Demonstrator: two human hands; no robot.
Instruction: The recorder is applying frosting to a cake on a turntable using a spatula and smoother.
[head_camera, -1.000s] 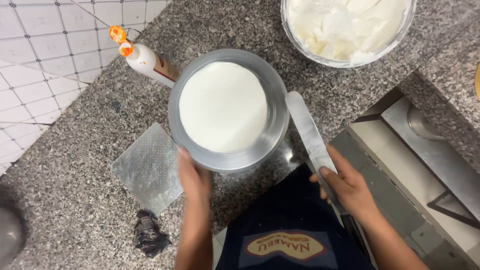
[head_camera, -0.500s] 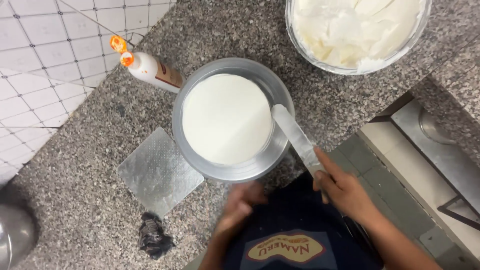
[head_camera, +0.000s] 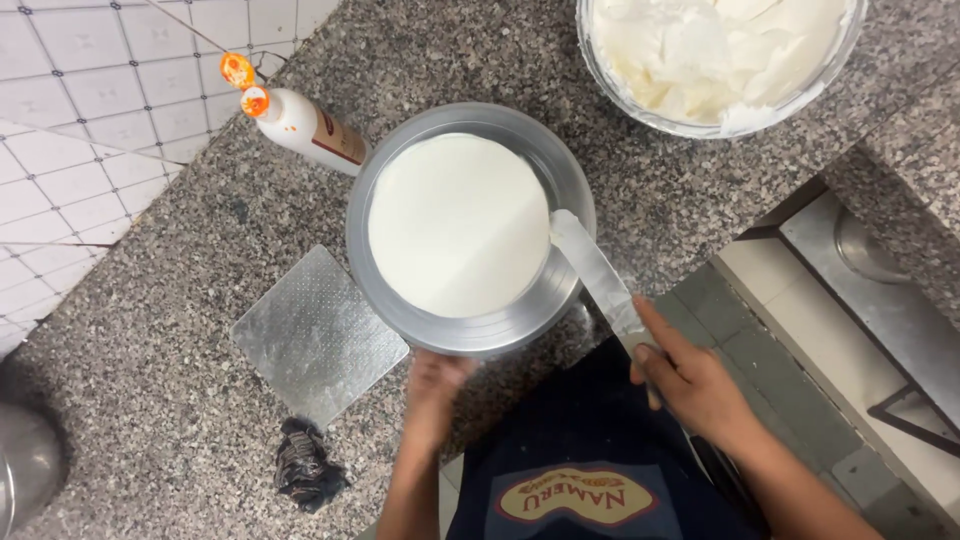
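Note:
A round cake coated in white cream (head_camera: 458, 222) sits on a metal turntable (head_camera: 560, 170) on the speckled granite counter. My right hand (head_camera: 690, 380) grips a long metal spatula (head_camera: 595, 275), whose cream-smeared blade tip rests against the cake's right side. My left hand (head_camera: 432, 385) is blurred at the turntable's near rim, fingers touching or just under its edge. A dark apron covers my front at the bottom of the view.
A glass bowl of white cream (head_camera: 715, 55) stands at the back right. A white squeeze bottle with orange caps (head_camera: 300, 125) lies left of the turntable. A silver square board (head_camera: 315, 335) and a crumpled dark item (head_camera: 305, 465) lie at the front left.
The spatula has swung from beside the turntable in to the cake's right side. My left hand dropped from the turntable's front rim, then came back up to it.

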